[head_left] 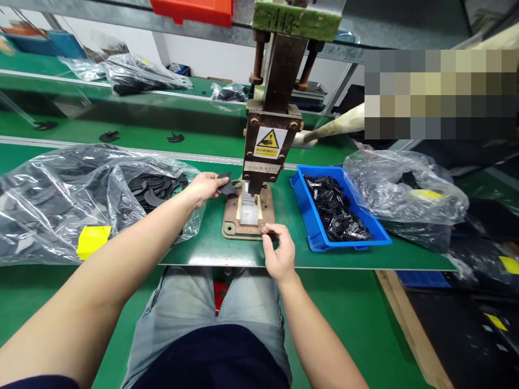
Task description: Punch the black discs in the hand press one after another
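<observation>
On the green counter (219, 257), mid-scene, a bench press (265, 143) stands on its brown base plate (232, 213). Left hand (205, 190) is at the far left of that plate, grip closed in a pinch, thumb and fingers on one dark flat piece (227, 186); piece sits just left of the press head, its free end pointing right. Right hand (279, 251) is at the plate's near right corner, grip loosely half open, thumb apart from curled fingers, nothing visible in it; fingertip contact with the plate hard to tell.

Piece looks thin and light, probably bendy yet tough, maybe a bit slick; unlikely to break. Best held by one end or edge, flat between thumb and fingertips, fingers clear of the press head.

Left: clear plastic bag (60, 178) with similar dark curved pieces (154, 189). Right: blue bin (307, 219) of small black parts (338, 208).
</observation>
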The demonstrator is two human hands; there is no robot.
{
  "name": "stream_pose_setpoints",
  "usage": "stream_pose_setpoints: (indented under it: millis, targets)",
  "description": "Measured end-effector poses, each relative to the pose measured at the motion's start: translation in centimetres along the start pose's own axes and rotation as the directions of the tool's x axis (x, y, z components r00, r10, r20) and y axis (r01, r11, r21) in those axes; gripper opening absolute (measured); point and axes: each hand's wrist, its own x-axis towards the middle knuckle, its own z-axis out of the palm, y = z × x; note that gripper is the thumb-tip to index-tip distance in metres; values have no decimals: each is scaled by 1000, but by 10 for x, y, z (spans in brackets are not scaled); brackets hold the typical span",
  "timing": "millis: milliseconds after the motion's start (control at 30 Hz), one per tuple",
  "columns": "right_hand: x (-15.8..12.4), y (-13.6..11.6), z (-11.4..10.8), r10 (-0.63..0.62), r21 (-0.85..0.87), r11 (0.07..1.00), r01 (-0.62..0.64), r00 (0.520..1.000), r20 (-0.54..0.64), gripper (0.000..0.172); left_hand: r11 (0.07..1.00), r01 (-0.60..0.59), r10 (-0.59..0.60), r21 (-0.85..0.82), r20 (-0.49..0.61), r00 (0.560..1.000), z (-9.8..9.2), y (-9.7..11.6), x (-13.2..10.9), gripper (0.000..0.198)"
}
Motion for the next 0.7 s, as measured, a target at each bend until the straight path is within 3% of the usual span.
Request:
stream_pose_setpoints:
  millis: [67, 200, 333, 433, 500, 567, 600, 700]
  targets:
    - [0, 0, 0, 2, 6, 1000, -2, 1000, 1, 26, 999, -26, 27, -34, 18, 999, -5, -1, 1, 41]
    - [0, 1, 0, 9, 13, 1000, -9, 1000, 7, 26, 998, -49, 37, 44, 239, 970, 0, -3, -6, 40]
    - [0, 0, 0, 13, 10, 1000, -13, 1000, 8, 26, 969, -99, 88, 224, 59, 994, 7, 3, -1, 38]
    - [0, 0, 0, 17, 4, 1000, -17, 1000, 8, 25, 975, -178, 168, 133, 88, 982, 5, 10, 4, 37]
    - [0, 0, 0, 21, 2, 1000, -21, 1000, 10, 25, 948, -277, 264, 159, 95, 960, 3, 12, 2, 34]
    - [0, 1, 0, 29, 1, 1000, -29, 1000, 12, 25, 841, -401, 412, 365, 50, 910, -1, 12, -2, 27]
    - [0, 1, 0, 33, 0, 999, -33, 999, 13, 25, 735, -459, 504, 499, 51, 862, -3, 11, -3, 23]
    - [0, 1, -1, 41, -1, 999, -41, 999, 17, 25, 311, -595, 692, 741, 252, 676, -15, 4, -6, 14]
